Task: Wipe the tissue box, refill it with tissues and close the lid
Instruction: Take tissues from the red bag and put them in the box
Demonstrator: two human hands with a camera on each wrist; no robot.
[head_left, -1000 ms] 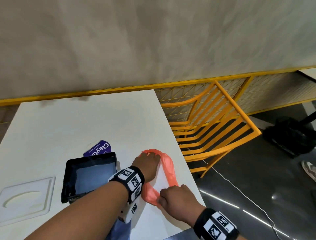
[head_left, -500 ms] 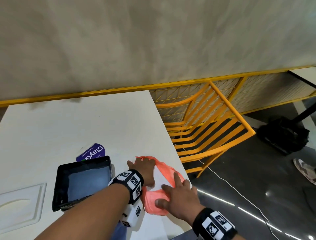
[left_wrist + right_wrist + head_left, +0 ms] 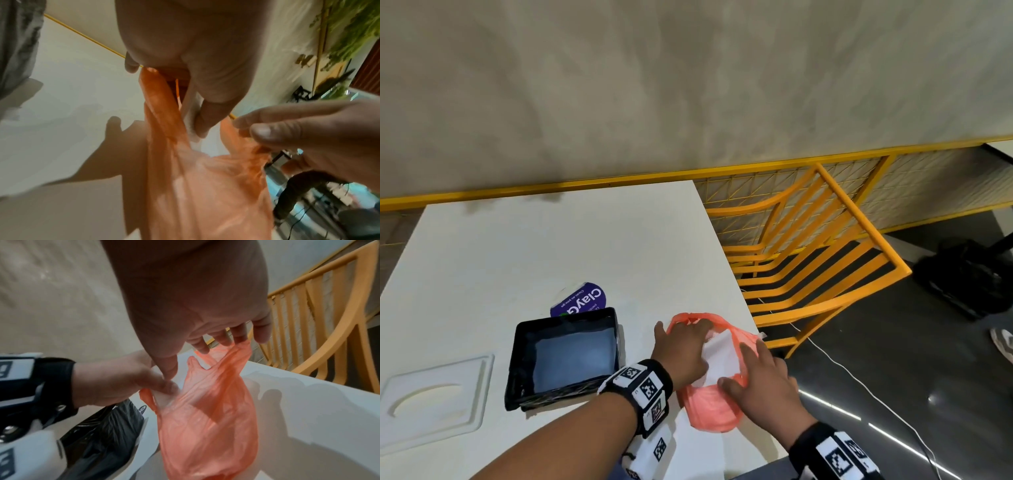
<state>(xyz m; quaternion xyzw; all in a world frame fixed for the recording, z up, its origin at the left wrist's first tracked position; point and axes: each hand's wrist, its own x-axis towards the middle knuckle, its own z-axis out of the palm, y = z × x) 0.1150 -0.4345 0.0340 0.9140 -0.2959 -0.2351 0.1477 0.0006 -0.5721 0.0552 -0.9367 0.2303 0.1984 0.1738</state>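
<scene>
The black tissue box (image 3: 516, 359) stands open and empty on the white table (image 3: 551, 246); it also shows low in the right wrist view (image 3: 102, 434). Its white lid (image 3: 431, 414) lies flat to the left. An orange plastic bag (image 3: 709, 407) (image 3: 205, 186) (image 3: 205, 426) lies near the table's right edge. My left hand (image 3: 681, 346) (image 3: 197, 100) reaches into the bag's mouth and grips a white stack of tissues (image 3: 720, 356) (image 3: 192, 120), partly drawn out. My right hand (image 3: 760, 377) (image 3: 205, 340) pinches the bag's rim and holds it open.
A purple wipes packet (image 3: 585, 301) lies just behind the box. An orange slatted chair (image 3: 808, 274) stands close to the table's right edge. A black bag (image 3: 969, 281) and a thin white cable (image 3: 859, 380) lie on the dark floor.
My left hand has gone deeper into the orange bag and white tissues now show at its mouth. My right hand shifted from the bag's near end to its rim.
</scene>
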